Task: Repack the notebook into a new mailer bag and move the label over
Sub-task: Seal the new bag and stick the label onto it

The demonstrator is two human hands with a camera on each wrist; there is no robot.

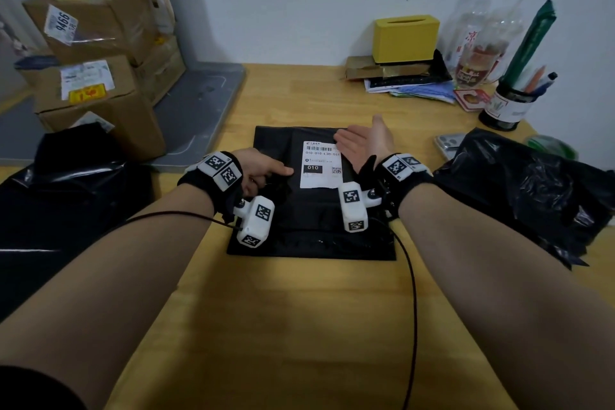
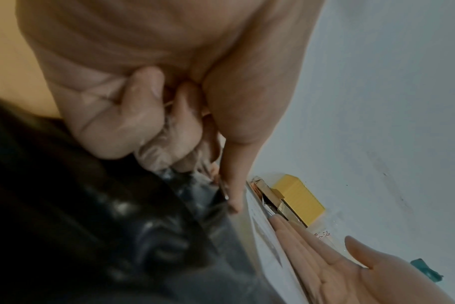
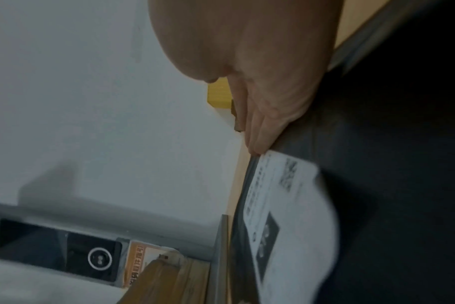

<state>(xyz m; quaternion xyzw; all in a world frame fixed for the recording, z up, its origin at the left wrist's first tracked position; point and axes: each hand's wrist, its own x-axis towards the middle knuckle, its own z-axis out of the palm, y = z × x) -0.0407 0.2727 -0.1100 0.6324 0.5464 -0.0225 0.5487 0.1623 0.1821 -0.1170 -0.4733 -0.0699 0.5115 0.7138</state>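
A black mailer bag (image 1: 309,206) lies flat in the middle of the wooden table (image 1: 299,326), with a white shipping label (image 1: 321,165) on its upper half. My left hand (image 1: 263,171) rests on the bag just left of the label. Its index finger (image 2: 231,185) lies straight on the plastic and its other fingers are curled into the palm. My right hand (image 1: 362,143) is flat and open, thumb up. Its little-finger edge lies along the label's right side (image 3: 286,205). The notebook itself is not visible.
A crumpled black bag (image 1: 519,190) lies to the right, with a phone (image 1: 449,143) and a green tape roll (image 1: 552,146) behind it. At the back stand a yellow box (image 1: 404,38) and a pen pot (image 1: 506,106). Cardboard parcels (image 1: 96,76) and more black bags (image 1: 66,193) crowd the left.
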